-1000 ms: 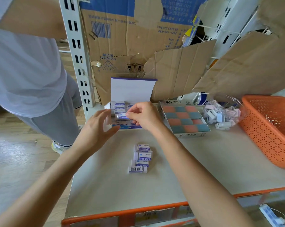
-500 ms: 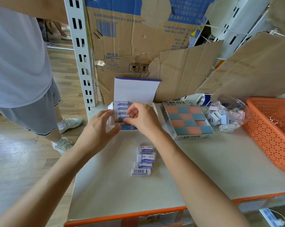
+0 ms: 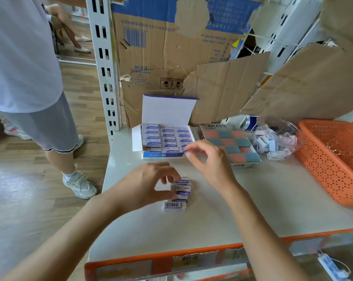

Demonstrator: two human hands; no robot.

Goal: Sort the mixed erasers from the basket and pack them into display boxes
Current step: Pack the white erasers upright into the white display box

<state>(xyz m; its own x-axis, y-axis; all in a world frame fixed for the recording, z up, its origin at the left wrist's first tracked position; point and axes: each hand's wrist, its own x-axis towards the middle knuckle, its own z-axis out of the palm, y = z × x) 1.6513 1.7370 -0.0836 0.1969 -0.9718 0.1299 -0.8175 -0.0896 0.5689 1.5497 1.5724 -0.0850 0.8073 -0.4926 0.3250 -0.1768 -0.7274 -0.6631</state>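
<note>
Moved since the earlier frame: left hand (image 3: 149, 184) is down from the side of the white display box (image 3: 161, 155) to the loose erasers (image 3: 179, 193) at mid-table; right hand (image 3: 209, 161) is back from the packed rows to the box's front right corner; the rows now show uncovered.

Table (image 3: 252, 209): pale top, orange front edge; bears the items below.
Cardboard sheets (image 3: 171, 47): torn, brown with blue print; standing behind the table.
Bystander (image 3: 23, 67): white shirt, grey shorts, pale trainers; on the wood floor to the left.
Shelf upright (image 3: 105, 67): white, slotted; at the table's far left corner.
Basket (image 3: 333, 163): orange, perforated; at the table's right edge; contents not visible.
Second display box (image 3: 215, 126): open, Korean lettering on the rim; filled with pink and teal erasers in a chequered pattern; just right of the white box.
White display box: lid flap upright, blue front wall; three columns of white-and-purple "ERASER" sleeves lying flat; far middle of the table.
Clear bowl (image 3: 293, 128): between second box and basket; holds small pastel erasers, a few lying outside at its near side.
Left hand: fingers and thumb curved round the left end of the loose erasers, touching them; whether the pinch is closed, cannot tell (blur).
Right hand: thumb and forefinger slightly apart, other fingers loosely curled; nothing held.
Loose erasers: a short row; the nearest lies barcode up.
</note>
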